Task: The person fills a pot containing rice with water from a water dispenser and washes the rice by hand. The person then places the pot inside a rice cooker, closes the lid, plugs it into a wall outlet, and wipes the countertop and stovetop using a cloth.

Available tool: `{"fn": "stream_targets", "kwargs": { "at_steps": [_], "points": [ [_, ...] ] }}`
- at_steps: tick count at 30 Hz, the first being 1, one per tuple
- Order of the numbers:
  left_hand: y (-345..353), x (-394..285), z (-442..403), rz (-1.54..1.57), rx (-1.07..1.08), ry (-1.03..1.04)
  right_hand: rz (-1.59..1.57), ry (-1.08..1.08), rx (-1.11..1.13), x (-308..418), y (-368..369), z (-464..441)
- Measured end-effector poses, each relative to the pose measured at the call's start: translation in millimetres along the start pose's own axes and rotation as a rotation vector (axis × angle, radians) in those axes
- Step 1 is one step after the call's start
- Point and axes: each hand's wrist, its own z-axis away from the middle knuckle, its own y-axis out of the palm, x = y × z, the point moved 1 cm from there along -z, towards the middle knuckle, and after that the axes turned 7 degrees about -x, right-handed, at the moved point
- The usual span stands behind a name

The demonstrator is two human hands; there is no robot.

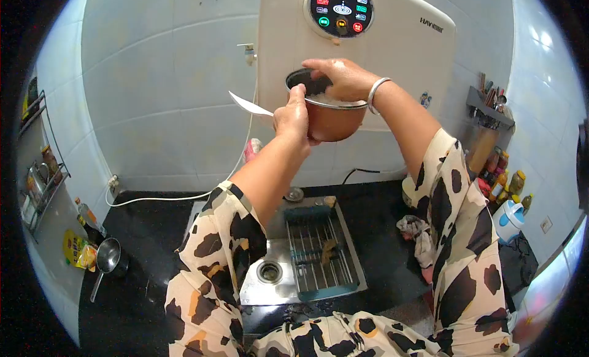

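A copper-brown pot (337, 124) with a dark inside and a silvery rim is held up, tilted, above the sink. My left hand (292, 116) is closed on its left side, thumb over the rim. Beside that hand juts a white, flat, pointed piece (250, 104); whether I grip it or it belongs to the pot I cannot tell. My right hand (350, 79), with a bracelet at the wrist, reaches into the pot's mouth, fingers apart and partly hidden. White contents (334, 100) show beneath it, too unclear to name.
A steel sink (251, 289) with a drying rack (325, 252) lies below. Behind the pot hangs a white water dispenser (392, 62). A small saucepan (108, 256) stands left on the black counter (153, 308); a cloth (417, 234) and several jars (517, 182) are right.
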Motion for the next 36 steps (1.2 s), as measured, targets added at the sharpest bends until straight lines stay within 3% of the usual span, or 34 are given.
{"fn": "stream_targets", "kwargs": {
  "at_steps": [1, 3, 6, 7, 9, 13, 18, 23, 25, 28, 31, 36],
  "points": [
    [-1, 1, -2, 0.0, 0.0, -0.003, -0.036, -0.092, 0.007, 2, -1, 4],
    [-1, 1, -3, -0.008, 0.003, 0.014, -0.033, 0.021, 0.114, -9, -8, 12],
    [0, -1, 5, -0.041, -0.016, 0.026, -0.114, 0.109, -0.26, -25, -24, 28],
    [1, -2, 7, -0.04, -0.012, 0.026, -0.11, 0.111, -0.261, -27, -29, 39],
    [2, -3, 9, -0.057, -0.028, 0.021, -0.345, 0.1, -0.486, -34, -41, 68],
    [1, 0, 3, -0.032, -0.027, 0.01, -0.367, 0.134, -0.614, -22, -27, 155],
    [2, -4, 10, -0.053, -0.035, 0.007, -0.657, 0.541, -0.5, 10, 73, 289],
    [1, -6, 14, -0.062, -0.012, 0.015, -0.87, 1.034, -0.208, 29, 194, 453],
    [2, -5, 11, -0.075, 0.0, 0.013, -0.674, 1.049, -0.045, 36, 219, 507],
    [1, -6, 7, -0.094, -0.031, 0.008, -0.781, 1.245, 0.067, 51, 221, 542],
    [1, -6, 7, -0.078, 0.059, 0.005, -0.964, 1.413, 0.041, 61, 222, 551],
    [3, -8, 7, -0.115, 0.03, -0.008, -0.895, 1.363, 0.123, 76, 223, 535]
  ]
}}
